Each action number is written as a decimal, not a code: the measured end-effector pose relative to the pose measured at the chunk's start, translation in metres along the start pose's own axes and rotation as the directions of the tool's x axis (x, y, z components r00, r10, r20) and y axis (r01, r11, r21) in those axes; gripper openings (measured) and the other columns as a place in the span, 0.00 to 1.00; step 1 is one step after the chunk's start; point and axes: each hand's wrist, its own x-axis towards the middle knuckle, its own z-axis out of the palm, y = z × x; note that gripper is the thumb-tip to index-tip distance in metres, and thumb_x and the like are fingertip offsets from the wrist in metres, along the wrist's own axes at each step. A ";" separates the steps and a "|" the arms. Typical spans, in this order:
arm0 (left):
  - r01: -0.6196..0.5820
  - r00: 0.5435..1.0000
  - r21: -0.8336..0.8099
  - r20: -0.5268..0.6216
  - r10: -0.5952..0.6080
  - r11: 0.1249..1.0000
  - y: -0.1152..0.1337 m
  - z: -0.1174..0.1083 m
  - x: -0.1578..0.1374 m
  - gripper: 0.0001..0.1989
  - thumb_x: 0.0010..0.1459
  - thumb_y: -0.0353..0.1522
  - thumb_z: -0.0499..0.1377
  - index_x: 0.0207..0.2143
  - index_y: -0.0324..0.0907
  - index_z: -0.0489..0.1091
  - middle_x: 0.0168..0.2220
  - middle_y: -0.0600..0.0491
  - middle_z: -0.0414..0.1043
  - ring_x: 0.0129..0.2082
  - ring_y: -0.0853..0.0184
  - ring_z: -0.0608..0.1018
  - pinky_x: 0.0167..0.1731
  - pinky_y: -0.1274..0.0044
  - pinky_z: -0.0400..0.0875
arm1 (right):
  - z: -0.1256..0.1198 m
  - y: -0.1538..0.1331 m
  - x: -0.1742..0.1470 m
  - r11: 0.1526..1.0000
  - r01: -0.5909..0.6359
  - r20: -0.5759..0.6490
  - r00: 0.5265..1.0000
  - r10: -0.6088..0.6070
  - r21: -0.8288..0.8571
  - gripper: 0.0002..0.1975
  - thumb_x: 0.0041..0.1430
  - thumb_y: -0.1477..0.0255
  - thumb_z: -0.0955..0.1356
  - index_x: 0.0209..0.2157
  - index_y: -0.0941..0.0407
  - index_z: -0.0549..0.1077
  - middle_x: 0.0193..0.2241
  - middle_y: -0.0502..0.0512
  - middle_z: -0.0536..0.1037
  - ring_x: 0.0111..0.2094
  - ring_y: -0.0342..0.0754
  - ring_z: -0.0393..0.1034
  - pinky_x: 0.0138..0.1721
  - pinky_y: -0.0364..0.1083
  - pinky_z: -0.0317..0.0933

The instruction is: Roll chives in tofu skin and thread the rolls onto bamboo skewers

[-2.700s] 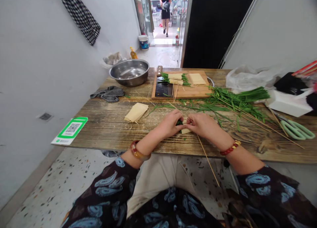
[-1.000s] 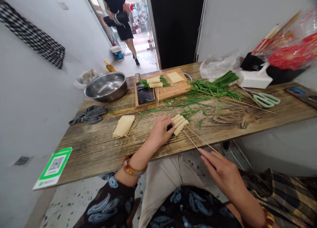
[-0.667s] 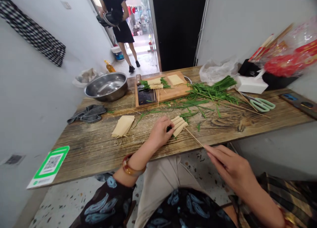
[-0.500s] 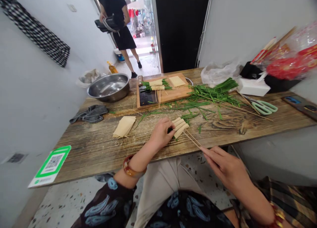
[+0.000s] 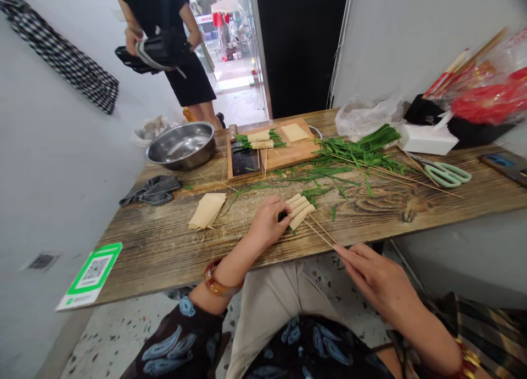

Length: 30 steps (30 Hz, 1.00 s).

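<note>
Probably light and soft, the rolls (image 5: 302,210) on the table (image 5: 156,258) suit a gentle hold at their ends, where the left hand (image 5: 268,221) clamps its fingers, while the right hand (image 5: 373,272) pinches two skewers (image 5: 319,235).

A round steel basin (image 5: 181,150) stands at the far left of the brown wood-grained table (image 5: 156,253), with a crumpled dark grey cloth (image 5: 154,191) lying nearer. A green-and-white QR-code card (image 5: 91,276) sits at the left edge. Toward the right lie pale-green-handled scissors (image 5: 443,170), a white tissue box (image 5: 428,140), a crumpled translucent plastic bag (image 5: 364,116) and a flat dark phone (image 5: 505,167). A black-and-white checked cloth (image 5: 61,50) hangs at the left. Beyond, a person in dark clothes (image 5: 189,83) holds a black bundle (image 5: 158,52).
</note>
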 end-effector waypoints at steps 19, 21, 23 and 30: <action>0.013 1.000 -0.020 0.009 -0.013 1.000 0.002 -0.001 0.001 0.04 0.50 0.24 0.60 0.26 0.40 0.70 0.29 0.53 0.69 0.34 0.66 0.70 0.36 0.73 0.65 | 0.001 0.002 0.001 0.999 0.008 0.013 1.000 -0.008 0.035 0.19 0.65 0.73 0.58 0.56 0.51 0.65 0.32 0.53 0.74 0.28 0.42 0.71 0.33 0.41 0.66; 0.014 1.000 -0.017 0.012 -0.014 1.000 0.002 -0.002 0.001 0.04 0.50 0.24 0.60 0.26 0.41 0.70 0.29 0.53 0.69 0.34 0.66 0.70 0.36 0.73 0.65 | 0.001 0.002 0.001 0.999 0.009 0.019 1.000 -0.010 0.041 0.19 0.65 0.73 0.58 0.57 0.51 0.65 0.32 0.53 0.74 0.28 0.41 0.71 0.33 0.40 0.66; 0.014 1.000 -0.018 0.011 -0.014 1.000 0.002 -0.002 0.001 0.04 0.50 0.24 0.60 0.26 0.41 0.70 0.29 0.53 0.69 0.35 0.65 0.71 0.36 0.73 0.65 | 0.001 0.001 0.001 0.999 0.002 0.026 1.000 -0.003 0.034 0.19 0.65 0.73 0.58 0.56 0.52 0.65 0.33 0.53 0.73 0.28 0.42 0.70 0.32 0.40 0.66; 0.013 1.000 -0.029 0.011 -0.012 1.000 0.002 -0.001 0.000 0.05 0.50 0.24 0.60 0.26 0.40 0.69 0.30 0.53 0.68 0.35 0.65 0.70 0.37 0.73 0.65 | 0.001 -0.002 0.005 1.000 -0.007 0.030 1.000 0.008 -0.029 0.18 0.66 0.71 0.57 0.55 0.52 0.66 0.32 0.53 0.73 0.28 0.42 0.70 0.31 0.40 0.65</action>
